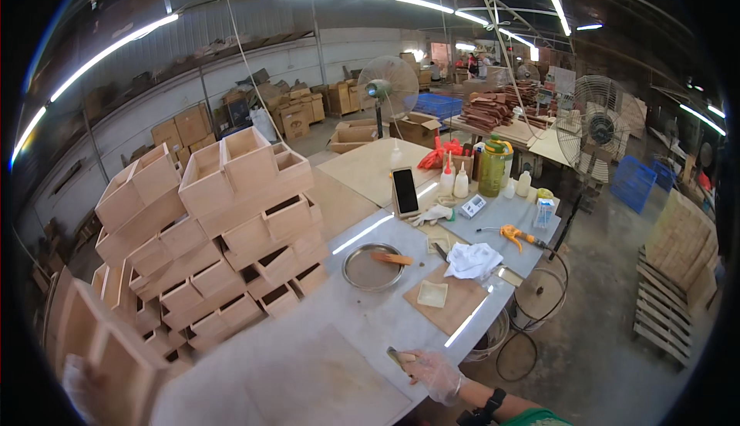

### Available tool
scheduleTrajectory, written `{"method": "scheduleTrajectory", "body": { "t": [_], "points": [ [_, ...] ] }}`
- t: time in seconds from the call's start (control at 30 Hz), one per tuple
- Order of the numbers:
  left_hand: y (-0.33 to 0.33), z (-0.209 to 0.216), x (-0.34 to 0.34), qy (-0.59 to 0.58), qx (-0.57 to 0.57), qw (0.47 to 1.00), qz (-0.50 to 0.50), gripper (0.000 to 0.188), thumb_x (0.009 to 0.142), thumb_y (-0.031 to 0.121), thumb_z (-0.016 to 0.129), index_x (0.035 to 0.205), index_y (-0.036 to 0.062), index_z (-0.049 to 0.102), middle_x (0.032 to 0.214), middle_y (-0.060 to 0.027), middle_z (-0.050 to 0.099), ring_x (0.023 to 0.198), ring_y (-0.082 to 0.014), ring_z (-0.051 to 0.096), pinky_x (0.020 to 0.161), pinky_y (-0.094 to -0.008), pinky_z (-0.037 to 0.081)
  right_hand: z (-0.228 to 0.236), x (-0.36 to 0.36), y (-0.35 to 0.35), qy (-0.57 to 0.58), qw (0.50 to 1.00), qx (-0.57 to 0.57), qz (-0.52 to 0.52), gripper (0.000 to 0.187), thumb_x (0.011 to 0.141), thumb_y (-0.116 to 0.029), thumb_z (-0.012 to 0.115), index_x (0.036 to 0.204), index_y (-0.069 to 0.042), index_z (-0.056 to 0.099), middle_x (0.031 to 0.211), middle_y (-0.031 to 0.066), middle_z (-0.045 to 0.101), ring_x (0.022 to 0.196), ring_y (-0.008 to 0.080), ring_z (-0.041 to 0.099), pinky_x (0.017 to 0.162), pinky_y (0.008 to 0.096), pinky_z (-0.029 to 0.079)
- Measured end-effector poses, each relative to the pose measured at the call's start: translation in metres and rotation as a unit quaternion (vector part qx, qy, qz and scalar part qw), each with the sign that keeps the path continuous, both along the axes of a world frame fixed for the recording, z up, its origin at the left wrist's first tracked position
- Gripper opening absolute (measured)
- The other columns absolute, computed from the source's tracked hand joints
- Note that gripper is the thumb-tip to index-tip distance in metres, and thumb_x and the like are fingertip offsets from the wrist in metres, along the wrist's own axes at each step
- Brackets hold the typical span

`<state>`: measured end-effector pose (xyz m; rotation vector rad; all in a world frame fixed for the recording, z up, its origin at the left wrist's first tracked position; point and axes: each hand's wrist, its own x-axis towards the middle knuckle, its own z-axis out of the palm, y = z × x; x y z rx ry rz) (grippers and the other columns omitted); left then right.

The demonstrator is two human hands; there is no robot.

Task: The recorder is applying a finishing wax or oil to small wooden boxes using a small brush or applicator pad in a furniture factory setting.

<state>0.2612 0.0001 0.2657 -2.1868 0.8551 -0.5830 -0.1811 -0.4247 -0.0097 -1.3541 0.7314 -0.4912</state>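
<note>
At the lower left, my left hand (79, 386), in a clear plastic glove, grips a pale wooden box (116, 333) that is tilted up on its side. This hand and the box are partly smeared by motion. My right hand (435, 372), also in a clear glove, is closed round a small, dark-edged flat piece (395, 357) at the table's near edge; its exact kind cannot be made out. Beyond the tilted box rises a stack of pale wooden boxes (254, 176) with divided compartments. The grey worktable (231, 384) stretches between my hands.
A round metal tray (353, 278) holds a wooden-handled tool. Beyond it are a white cloth (472, 260), a phone (404, 192), glue bottles (461, 183), a green jug (492, 172) and an orange air gun (512, 235) with a black hose. Fans and a pallet (661, 310) stand on the floor.
</note>
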Motion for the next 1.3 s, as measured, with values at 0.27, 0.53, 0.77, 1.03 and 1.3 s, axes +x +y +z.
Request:
{"method": "scheduleTrajectory", "body": {
  "t": [0.27,0.53,0.77,1.03,1.3],
  "points": [
    [-0.177,-0.184,-0.107,0.382,-0.141,0.907,-0.105,0.034,0.083,0.043,0.06,0.089,0.0103,0.065,0.088,-0.0152,0.064,0.085,-0.0324,0.063,0.076,-0.0442,0.052,0.01,0.001,-0.018,0.032,0.999,-0.02,0.03,0.046,0.093,-0.025,0.055,0.132,0.0,0.051,0.093,0.0011,0.056,0.083,0.0099,0.055,0.069,0.0257,0.052],
    [-0.242,-0.238,-0.166,0.458,-0.128,0.871,-0.121,0.038,0.085,0.037,0.059,0.112,0.0089,0.062,0.103,-0.0164,0.065,0.098,-0.0351,0.062,0.086,-0.0443,0.05,-0.024,0.01,-0.081,-0.277,0.915,0.294,-0.002,0.042,0.092,-0.016,0.058,0.132,-0.005,0.052,0.081,-0.0046,0.053,0.07,0.0042,0.049,0.057,0.0222,0.045],
    [-0.213,-0.25,-0.15,0.479,-0.221,0.84,-0.122,0.034,0.08,0.029,0.066,0.105,0.0073,0.063,0.106,-0.0148,0.061,0.097,-0.0335,0.06,0.085,-0.0434,0.049,-0.018,0.006,-0.097,-0.123,0.992,0.005,-0.021,0.038,0.092,-0.006,0.057,0.129,-0.004,0.055,0.082,-0.0044,0.055,0.064,0.0018,0.049,0.054,0.0177,0.042],
    [-0.153,-0.279,-0.127,0.43,-0.303,0.82,-0.225,0.035,0.073,0.025,0.074,0.099,0.004,0.063,0.102,-0.0136,0.059,0.102,-0.0314,0.053,0.09,-0.0428,0.043,0.044,-0.075,-0.073,0.01,0.991,-0.08,-0.109,0.039,0.088,-0.008,0.057,0.127,-0.008,0.059,0.076,-0.0054,0.054,0.06,0.0017,0.049,0.053,0.0184,0.041],
    [-0.148,-0.278,-0.13,0.433,-0.373,0.78,-0.254,0.04,0.065,0.015,0.075,0.1,0.003,0.059,0.11,-0.0156,0.055,0.113,-0.0326,0.05,0.099,-0.0506,0.036,0.137,-0.044,-0.083,0.31,0.865,-0.348,-0.187,0.037,0.09,-0.021,0.058,0.125,-0.012,0.061,0.086,0.0056,0.063,0.078,0.0149,0.06,0.067,0.0289,0.047]
  ]
}}
